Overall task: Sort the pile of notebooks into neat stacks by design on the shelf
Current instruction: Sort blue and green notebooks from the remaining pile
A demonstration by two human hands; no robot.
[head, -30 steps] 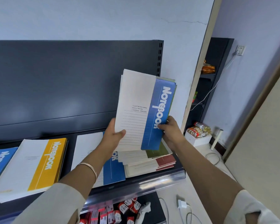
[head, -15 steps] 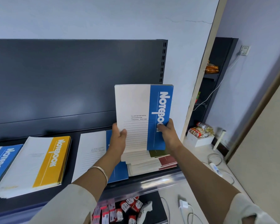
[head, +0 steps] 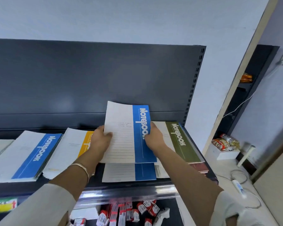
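Both hands hold one white-and-blue notebook (head: 129, 137) tilted just above the shelf. My left hand (head: 100, 139) grips its left edge, thumb on the cover. My right hand (head: 154, 137) grips its right, blue edge. Under it lies another blue notebook (head: 129, 172) flat on the dark shelf (head: 137, 185). To the right sits the mixed pile, an olive-green notebook (head: 180, 141) on top and a dark red one (head: 201, 168) lower down. On the left are a yellow stack (head: 67, 152) and a blue stack (head: 28, 155).
The shelf's dark back panel (head: 88, 79) rises behind the stacks. A lower shelf holds several small red-and-white packs (head: 129, 212). To the right is a white counter with cables (head: 240, 176), a white box (head: 225, 154) and snack packets.
The blue notebook has come down and left from above the mixed pile to over the lying blue notebook. The view has shifted left, so more stacks show.
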